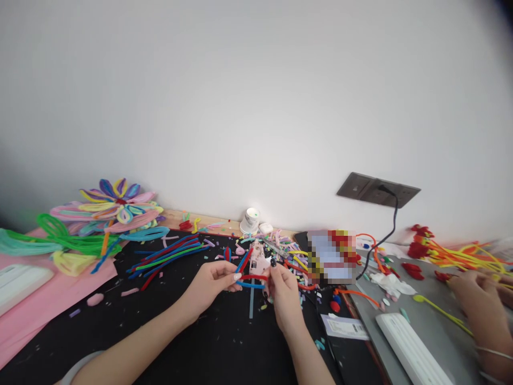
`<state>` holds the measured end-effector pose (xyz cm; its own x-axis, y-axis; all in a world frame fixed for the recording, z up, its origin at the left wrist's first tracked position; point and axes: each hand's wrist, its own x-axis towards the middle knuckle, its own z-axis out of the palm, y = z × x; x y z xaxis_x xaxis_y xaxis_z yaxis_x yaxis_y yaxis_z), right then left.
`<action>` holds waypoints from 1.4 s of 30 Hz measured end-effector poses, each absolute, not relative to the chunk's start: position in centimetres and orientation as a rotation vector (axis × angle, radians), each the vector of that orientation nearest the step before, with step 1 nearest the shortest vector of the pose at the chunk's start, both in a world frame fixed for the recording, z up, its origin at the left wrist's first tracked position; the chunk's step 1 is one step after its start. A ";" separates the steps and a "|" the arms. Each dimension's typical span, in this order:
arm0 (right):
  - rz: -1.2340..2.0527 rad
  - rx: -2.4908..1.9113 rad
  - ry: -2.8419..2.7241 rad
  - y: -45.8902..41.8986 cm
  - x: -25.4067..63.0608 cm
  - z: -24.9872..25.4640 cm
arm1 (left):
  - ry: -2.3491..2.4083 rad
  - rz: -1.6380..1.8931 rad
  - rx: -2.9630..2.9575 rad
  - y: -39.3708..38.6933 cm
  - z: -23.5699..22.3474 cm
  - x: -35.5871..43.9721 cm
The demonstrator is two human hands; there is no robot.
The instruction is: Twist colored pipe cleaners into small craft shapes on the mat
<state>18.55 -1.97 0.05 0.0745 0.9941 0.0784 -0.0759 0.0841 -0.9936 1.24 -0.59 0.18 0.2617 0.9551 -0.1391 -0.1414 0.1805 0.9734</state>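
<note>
My left hand (214,282) is pinched on a red and blue pipe cleaner (245,260) above the black mat (180,331). My right hand (284,291) is closed on the other end of the same piece, where a red strand (253,277) and a blue strand (250,285) bend across between the hands. A pink glue gun (259,263) lies just behind them. A bundle of straight red, blue and green pipe cleaners (168,253) lies to the left of my left hand.
A big multicoloured pipe-cleaner flower (114,206) with green stems rests on pink paper (48,302) at the left. Scraps litter the mat. A white cup (250,220) stands by the wall. Another person's hand (479,297) works at the right near red-tipped yellow stems (452,255). A cable runs from the wall socket (377,189).
</note>
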 end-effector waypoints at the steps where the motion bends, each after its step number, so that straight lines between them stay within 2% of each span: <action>1: 1.163 -1.078 -1.103 -1.9 18.6 0.0 | 0.973 1.008 1.040 -0.6 0.0 1.2; 8: 1.380 -1.021 -1.169 -2.2 17.8 0.5 | 0.914 1.061 0.912 -0.6 0.0 1.1; 27: 1.294 -1.061 -1.137 -2.1 18.2 0.2 | 0.844 0.824 1.297 -0.9 0.3 1.3; 42: 1.394 -1.127 -1.288 -2.3 18.5 1.0 | 0.812 0.713 1.333 -1.4 0.1 1.3</action>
